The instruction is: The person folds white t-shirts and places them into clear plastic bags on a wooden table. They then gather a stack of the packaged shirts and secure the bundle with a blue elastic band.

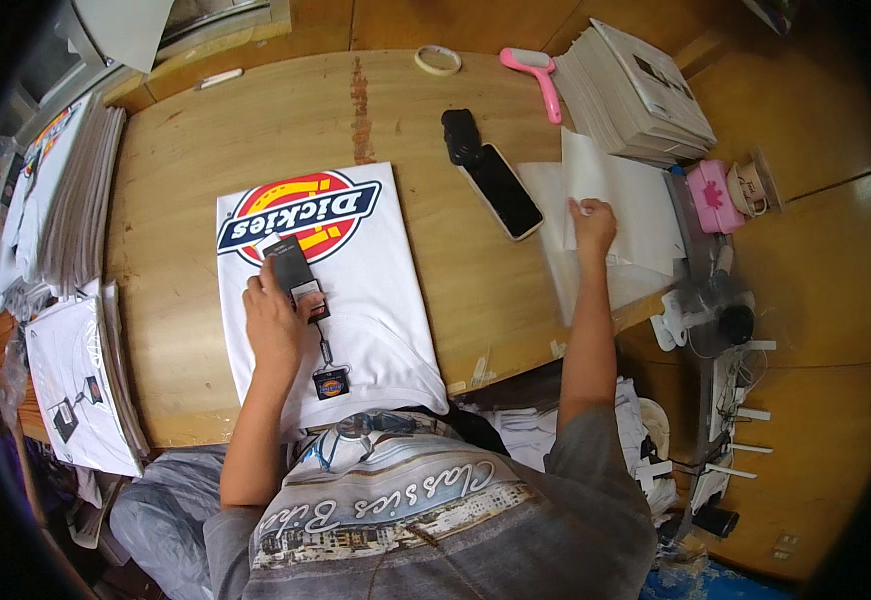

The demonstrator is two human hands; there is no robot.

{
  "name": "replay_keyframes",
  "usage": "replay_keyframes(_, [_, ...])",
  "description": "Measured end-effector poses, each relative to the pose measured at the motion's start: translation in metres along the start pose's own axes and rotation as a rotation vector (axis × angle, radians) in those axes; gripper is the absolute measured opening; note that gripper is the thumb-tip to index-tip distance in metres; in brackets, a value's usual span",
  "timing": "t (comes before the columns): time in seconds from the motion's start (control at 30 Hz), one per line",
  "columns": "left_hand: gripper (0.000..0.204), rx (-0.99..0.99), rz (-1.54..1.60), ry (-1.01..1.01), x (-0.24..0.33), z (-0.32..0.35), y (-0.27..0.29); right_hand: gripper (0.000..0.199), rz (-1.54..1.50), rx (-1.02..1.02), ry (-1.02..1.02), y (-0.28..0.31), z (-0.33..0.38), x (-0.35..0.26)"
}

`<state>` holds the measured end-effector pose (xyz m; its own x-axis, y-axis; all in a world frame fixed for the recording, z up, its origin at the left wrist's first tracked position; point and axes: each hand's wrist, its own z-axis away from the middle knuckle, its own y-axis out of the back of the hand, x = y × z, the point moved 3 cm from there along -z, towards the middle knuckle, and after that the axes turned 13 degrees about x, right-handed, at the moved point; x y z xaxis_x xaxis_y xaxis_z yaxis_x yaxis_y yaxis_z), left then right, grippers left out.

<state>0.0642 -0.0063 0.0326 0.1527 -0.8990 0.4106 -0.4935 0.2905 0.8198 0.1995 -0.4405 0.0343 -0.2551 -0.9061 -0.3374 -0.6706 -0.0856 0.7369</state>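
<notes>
A folded white T-shirt with a colourful printed logo lies on the table in front of me. My left hand rests over it, thumb and fingers gripping a dark hang tag. A cord runs from this tag to a small black label near the shirt's neckline. To the right, my right hand pinches the edge of a whitish, translucent sheet, lifting it from similar sheets beneath. Whether these are flat sheets or bags I cannot tell.
A phone and a black object lie between the shirt and sheets. Behind are a tape roll and a pink-handled lint roller. Packed stacks stand at the right and left; a pink box sits far right.
</notes>
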Motion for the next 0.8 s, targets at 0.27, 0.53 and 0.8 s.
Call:
replay_keyframes(0.27, [0.073, -0.046, 0.215, 0.081, 0.0, -0.007, -0.011, 0.026, -0.022, -0.228, -0.273, -0.021, 0.004, -0.001])
replay_keyframes(0.53, [0.068, -0.319, 0.612, 0.594, -0.004, -0.012, -0.007, 0.016, 0.104, -0.195, -0.183, -0.027, 0.005, 0.002])
replay_keyframes(0.8, [0.018, -0.384, 0.963, 0.012, 0.124, -0.029, -0.069, 0.012, -0.244, -0.119, -0.242, 0.007, 0.006, 0.017])
